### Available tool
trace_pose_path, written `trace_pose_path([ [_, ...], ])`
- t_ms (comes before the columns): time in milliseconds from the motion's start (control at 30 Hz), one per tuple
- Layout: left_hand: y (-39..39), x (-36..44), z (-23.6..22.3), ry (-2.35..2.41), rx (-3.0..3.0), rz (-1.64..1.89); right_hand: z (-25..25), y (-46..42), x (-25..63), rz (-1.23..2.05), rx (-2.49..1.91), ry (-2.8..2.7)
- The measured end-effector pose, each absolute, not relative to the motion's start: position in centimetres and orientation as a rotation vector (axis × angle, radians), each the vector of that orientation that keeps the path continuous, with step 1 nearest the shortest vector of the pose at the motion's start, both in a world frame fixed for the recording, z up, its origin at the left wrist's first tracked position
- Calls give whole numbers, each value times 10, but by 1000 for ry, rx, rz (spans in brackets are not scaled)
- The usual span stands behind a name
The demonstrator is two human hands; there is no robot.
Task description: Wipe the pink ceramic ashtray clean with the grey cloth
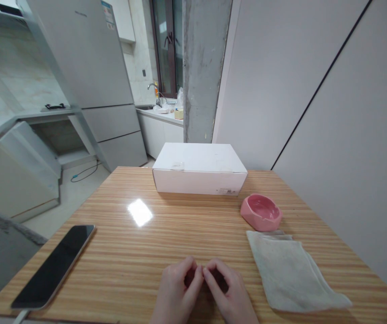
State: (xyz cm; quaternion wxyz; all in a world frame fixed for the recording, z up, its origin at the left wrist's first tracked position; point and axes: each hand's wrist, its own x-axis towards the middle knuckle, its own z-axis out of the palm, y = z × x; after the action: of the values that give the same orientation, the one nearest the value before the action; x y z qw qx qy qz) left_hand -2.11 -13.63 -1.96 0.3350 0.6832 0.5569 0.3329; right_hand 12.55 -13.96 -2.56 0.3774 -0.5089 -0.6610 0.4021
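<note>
My left hand [181, 288] and my right hand [226, 288] meet low in the middle of the view, over the near part of the wooden table [129, 265]. Thumb and forefinger are pinched on each hand, and the two pinches touch or nearly touch. Whatever may be between the fingertips is too small to make out. Closest to my right hand lies a folded pale grey-green cloth [286, 272]. Just behind the cloth stands a pink angular bowl [259, 216].
A white closed box [200, 180] sits at the table's far edge. On the left lies a dark-screened phone [56, 265] with a white cable [21, 316]. A pale wall [315, 112] runs along the right; a fridge [82, 58] and a kitchen counter [161, 116] are beyond.
</note>
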Motion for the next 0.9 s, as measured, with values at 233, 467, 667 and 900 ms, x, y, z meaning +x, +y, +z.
trace_pose_path([
  [233, -135, -20, -21, 1458, 1781, 860, -24, -139, 125, 1035, -1304, -1678],
  [467, -137, -21, -19, 1440, 1775, 887, -22, -140, 125, 1043, -1296, -1673],
  [667, -133, -18, -20, 1417, 1597, 970, -16, -138, 124, 1023, -1277, -1678],
  [900, -112, 5, 33, 1177, 1560, 1075, -35, -145, 130, 875, -1310, -1551],
])
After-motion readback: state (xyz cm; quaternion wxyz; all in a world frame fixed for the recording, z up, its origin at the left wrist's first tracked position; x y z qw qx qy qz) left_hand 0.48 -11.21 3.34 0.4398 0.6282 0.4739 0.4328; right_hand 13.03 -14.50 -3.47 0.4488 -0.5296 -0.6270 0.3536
